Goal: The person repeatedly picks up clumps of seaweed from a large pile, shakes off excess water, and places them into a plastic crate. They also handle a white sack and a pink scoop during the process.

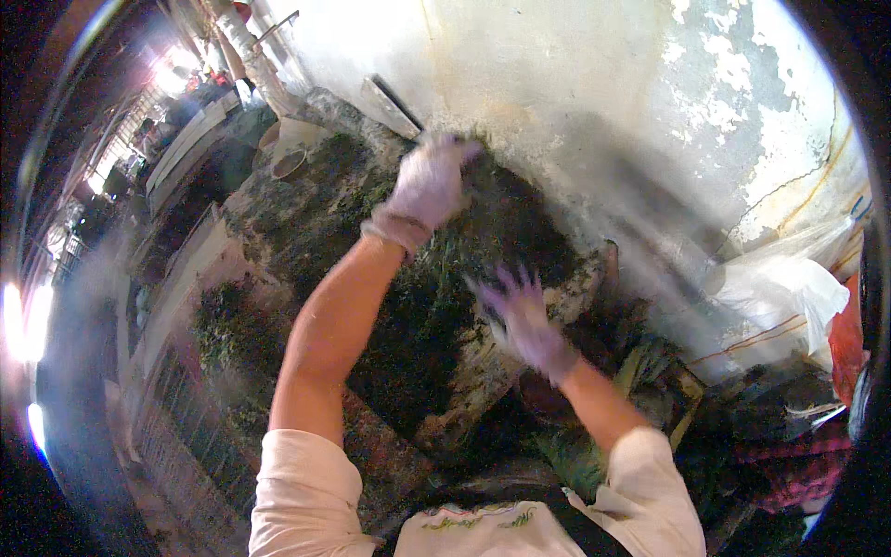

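Note:
My left hand (433, 177), in a pale glove, reaches to the far part of a heap of dark, loose plant-like material (418, 306) near the wall. Its fingers are blurred, so whether it grips anything cannot be told. Just beyond it, a flat grey bar or blade (391, 108) leans near the wall; whether the hand touches it is unclear. My right hand (525, 317), gloved too, is nearer to me over the right edge of the heap, with its fingers spread. A thin pale thing shows beside its palm, too blurred to name.
A plastered wall (543, 76) with peeling paint rises beyond the heap. A pale funnel-like vessel (289, 163) lies at the heap's far left, beside an upright pole (254, 59). White plastic sheeting (779, 292) is at the right. Wooden boards (191, 150) stand at the left.

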Motion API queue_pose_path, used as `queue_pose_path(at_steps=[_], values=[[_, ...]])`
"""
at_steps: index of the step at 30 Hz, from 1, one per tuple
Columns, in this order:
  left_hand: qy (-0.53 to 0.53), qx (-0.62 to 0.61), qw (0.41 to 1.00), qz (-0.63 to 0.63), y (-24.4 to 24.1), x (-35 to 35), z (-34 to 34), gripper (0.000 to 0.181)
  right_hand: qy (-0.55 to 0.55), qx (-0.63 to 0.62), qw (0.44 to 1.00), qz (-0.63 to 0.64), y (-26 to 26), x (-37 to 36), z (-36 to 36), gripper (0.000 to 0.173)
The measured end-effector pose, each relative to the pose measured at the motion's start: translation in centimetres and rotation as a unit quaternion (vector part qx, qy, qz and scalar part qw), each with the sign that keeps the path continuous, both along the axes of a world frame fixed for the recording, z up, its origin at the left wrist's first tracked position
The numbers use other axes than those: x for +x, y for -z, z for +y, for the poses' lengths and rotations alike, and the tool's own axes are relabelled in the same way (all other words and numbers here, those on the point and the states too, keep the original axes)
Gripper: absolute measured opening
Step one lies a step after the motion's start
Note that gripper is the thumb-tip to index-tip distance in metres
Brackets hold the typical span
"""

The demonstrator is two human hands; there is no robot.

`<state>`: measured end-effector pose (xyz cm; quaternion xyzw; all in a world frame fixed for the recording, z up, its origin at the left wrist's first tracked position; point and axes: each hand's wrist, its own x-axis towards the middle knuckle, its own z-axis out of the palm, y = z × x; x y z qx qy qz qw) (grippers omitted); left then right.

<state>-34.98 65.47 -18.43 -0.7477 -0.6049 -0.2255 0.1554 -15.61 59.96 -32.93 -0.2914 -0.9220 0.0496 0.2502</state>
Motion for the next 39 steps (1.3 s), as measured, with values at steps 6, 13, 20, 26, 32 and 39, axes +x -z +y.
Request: queue_pose_path(at_steps=[6, 13, 20, 26, 32, 39], values=[[0.099, 0.152, 0.978, 0.104, -15.7, -1.6, 0.6, 0.046, 0.036, 0.138, 0.99, -0.017, -11.2, -10.3, 9.2, 0.045], [-0.05, 0.266, 0.923, 0.274, -27.0, -2.3, -2.4, 0.043, 0.005, 0.16, 0.987, -0.027, -2.3, -8.4, 7.0, 0.037], [-0.001, 0.222, 0.947, 0.232, -21.7, -4.1, -3.9, 0.045, -0.038, -0.345, 0.934, -0.082, -12.0, -2.6, 9.0, 0.031], [-0.026, 0.302, 0.926, 0.227, -21.9, 0.2, -0.8, 0.009, -0.279, -0.585, 0.581, 0.493, -16.2, -10.2, 12.1, 0.044], [-0.007, 0.23, 0.971, 0.06, -20.2, -6.3, 0.2, 0.051, -0.4, -0.7, 0.461, 0.371, -16.2, -8.6, 7.1, 0.049], [-0.015, -0.274, 0.939, -0.209, -13.5, -8.3, -0.4, 0.051, -0.259, -0.621, 0.697, 0.246, -16.1, -6.8, 8.9, 0.02]])
